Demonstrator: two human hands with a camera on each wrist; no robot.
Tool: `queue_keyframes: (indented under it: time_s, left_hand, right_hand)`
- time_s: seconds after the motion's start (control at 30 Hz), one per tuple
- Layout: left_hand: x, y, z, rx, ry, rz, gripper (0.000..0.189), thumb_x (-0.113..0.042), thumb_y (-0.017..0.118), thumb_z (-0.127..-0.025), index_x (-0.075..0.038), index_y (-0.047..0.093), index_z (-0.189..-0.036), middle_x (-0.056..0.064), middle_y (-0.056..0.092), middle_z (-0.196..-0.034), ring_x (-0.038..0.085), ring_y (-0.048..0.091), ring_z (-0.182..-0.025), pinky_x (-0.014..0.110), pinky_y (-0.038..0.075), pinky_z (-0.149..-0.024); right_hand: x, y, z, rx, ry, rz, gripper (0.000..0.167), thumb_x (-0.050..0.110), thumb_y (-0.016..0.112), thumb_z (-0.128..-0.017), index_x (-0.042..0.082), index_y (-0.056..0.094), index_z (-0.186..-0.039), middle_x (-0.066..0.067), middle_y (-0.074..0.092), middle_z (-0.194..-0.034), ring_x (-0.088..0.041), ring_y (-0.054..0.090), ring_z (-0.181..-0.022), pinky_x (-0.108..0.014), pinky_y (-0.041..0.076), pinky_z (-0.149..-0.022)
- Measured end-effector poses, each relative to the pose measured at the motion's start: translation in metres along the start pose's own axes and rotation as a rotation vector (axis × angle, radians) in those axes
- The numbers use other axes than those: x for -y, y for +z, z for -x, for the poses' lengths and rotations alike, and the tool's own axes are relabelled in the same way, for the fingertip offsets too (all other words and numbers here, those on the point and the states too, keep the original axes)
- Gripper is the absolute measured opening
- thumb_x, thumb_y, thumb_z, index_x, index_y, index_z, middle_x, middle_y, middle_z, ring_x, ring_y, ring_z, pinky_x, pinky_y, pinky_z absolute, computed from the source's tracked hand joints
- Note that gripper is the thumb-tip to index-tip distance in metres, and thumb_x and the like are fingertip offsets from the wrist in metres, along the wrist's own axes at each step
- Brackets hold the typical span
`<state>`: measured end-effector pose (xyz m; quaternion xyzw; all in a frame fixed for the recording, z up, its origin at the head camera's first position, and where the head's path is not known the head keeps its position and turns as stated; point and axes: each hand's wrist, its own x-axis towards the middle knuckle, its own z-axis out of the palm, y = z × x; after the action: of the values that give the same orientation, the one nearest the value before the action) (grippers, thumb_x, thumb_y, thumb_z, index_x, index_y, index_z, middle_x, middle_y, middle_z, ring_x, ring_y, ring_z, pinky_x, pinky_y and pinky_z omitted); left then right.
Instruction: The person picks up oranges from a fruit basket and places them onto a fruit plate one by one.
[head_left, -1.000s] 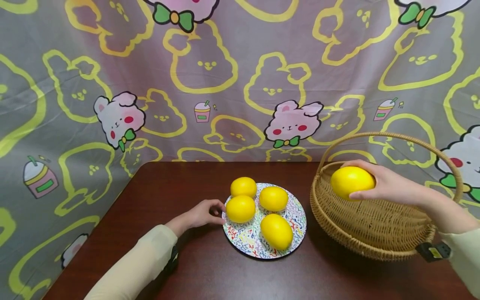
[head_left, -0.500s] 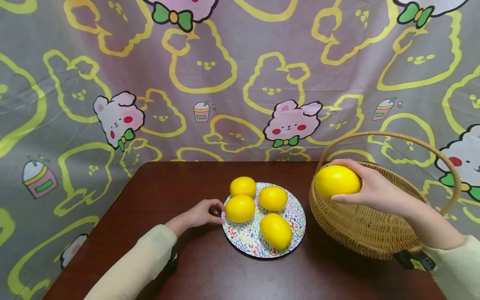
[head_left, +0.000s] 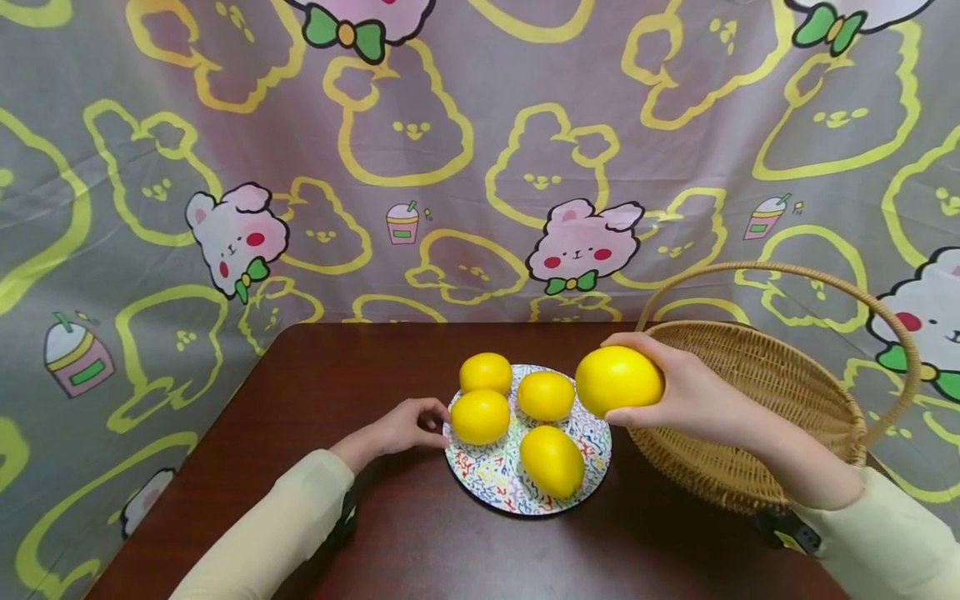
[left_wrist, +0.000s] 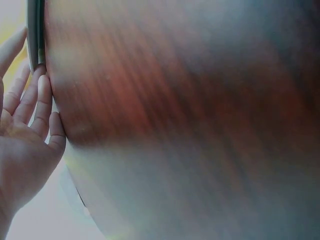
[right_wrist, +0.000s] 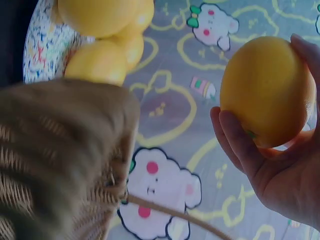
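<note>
My right hand [head_left: 697, 396] grips a large yellow lemon [head_left: 618, 382] with fingers and thumb, holding it above the right edge of a round patterned plate [head_left: 487, 483]. In the right wrist view, the held lemon [right_wrist: 267, 92] shows a small green spot at its stem end. Several other lemons [head_left: 552, 462] lie on the plate. My left hand [head_left: 397, 427] rests at the plate's left rim, its fingertips touching the edge. In the left wrist view, the fingers of the left hand [left_wrist: 27, 130] are loosely extended against the rim [left_wrist: 36, 35].
A wicker basket [head_left: 720, 454] with a tall arched handle [head_left: 780, 267] stands right of the plate, behind my right forearm. No fruit shows in its visible part. The dark wooden table [head_left: 337, 367] ends at a patterned curtain [head_left: 465, 100].
My right hand has carried the lemon leftward from over the basket to the plate's right edge. The basket has tilted slightly meanwhile. My left hand and the plate have stayed put.
</note>
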<state>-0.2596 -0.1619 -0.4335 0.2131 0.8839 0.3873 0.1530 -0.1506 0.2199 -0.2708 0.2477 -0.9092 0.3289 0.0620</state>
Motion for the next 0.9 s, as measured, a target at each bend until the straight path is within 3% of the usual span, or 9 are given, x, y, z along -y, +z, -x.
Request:
queue_keyframes:
  time_s: [0.27,0.6,0.9]
  left_hand:
    - [-0.001,0.0,0.0,0.005,0.011,0.004,0.033,-0.024,0.082,-0.08,-0.013,0.065,-0.107,-0.001,0.06,-0.099,0.02,0.052,-0.091,0.033,0.046,-0.078]
    - [-0.004,0.0,0.0,0.003,0.013,0.014,0.031,-0.022,0.081,-0.081,-0.013,0.066,-0.106,0.0,0.06,-0.097,0.021,0.052,-0.089,0.032,0.046,-0.074]
    - [-0.004,0.0,0.0,0.008,0.018,0.008,0.031,-0.022,0.081,-0.081,-0.012,0.066,-0.106,0.0,0.06,-0.097,0.021,0.051,-0.089,0.032,0.046,-0.074]
  right_hand:
    - [0.008,0.032,-0.005,0.002,0.004,-0.038,0.07,0.039,0.087,-0.071,0.018,0.051,-0.126,-0.002,0.061,-0.105,-0.018,0.058,-0.08,-0.037,0.05,-0.068]
    - [0.022,0.071,-0.004,0.143,0.048,-0.056,0.077,0.051,0.083,-0.07,0.015,0.05,-0.13,0.001,0.059,-0.108,-0.017,0.056,-0.087,-0.037,0.048,-0.071]
    - [0.025,0.1,-0.005,0.163,-0.02,-0.117,0.078,0.054,0.083,-0.068,0.017,0.052,-0.129,0.008,0.059,-0.11,-0.011,0.056,-0.089,-0.036,0.048,-0.075]
